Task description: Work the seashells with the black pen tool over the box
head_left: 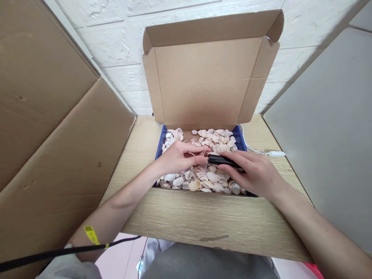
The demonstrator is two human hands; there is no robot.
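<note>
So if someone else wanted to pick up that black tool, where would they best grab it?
By its rear body, from the right. The black tool lies almost level over the shells, tip pointing left toward the left hand. The right hand already wraps the rear part, probably the safest place, since the tip end is the working end.

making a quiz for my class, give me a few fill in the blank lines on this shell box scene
1. The seashells lie in a cardboard box whose lid stands ____.
2. The right hand holds a ____ tool.
3. The left hand rests over the shells, its fingertips meeting the tool's ____.
4. The box sits on a ____ table.

Missing words: open; black; tip; wooden
</note>
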